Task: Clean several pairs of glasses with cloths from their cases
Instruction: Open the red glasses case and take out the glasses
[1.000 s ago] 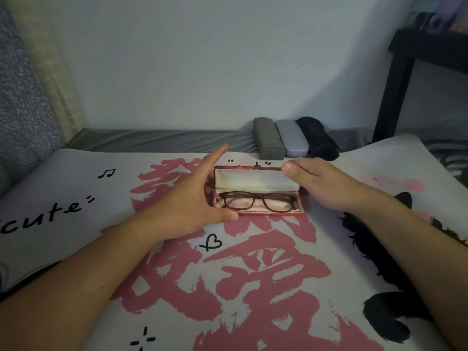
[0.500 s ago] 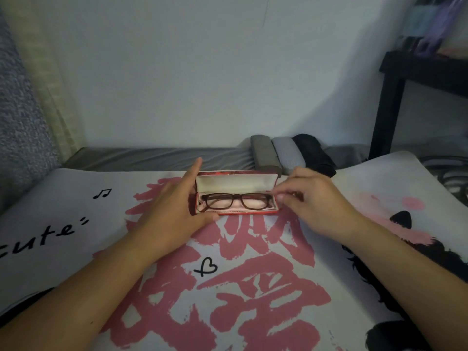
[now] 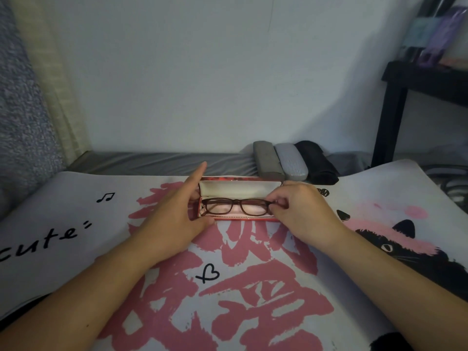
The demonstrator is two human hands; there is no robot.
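An open red glasses case (image 3: 239, 189) with a pale lining lies on the printed mat. Dark-framed glasses (image 3: 236, 205) rest inside it, over a pinkish cloth that shows through the lenses. My left hand (image 3: 174, 216) holds the case's left end, thumb along the front edge and forefinger stretched past the lid. My right hand (image 3: 301, 211) pinches the right end of the glasses frame.
Three closed cases lie side by side behind the red one: a grey case (image 3: 266, 160), a light grey case (image 3: 291, 162) and a black case (image 3: 317, 162). The mat (image 3: 228, 287) carries pink characters and a black cat. A black table leg (image 3: 387, 122) stands at the right.
My right hand left the lid's right end and came down to pinch the right end of the glasses. The left hand stayed on the case. The camera view shifted.
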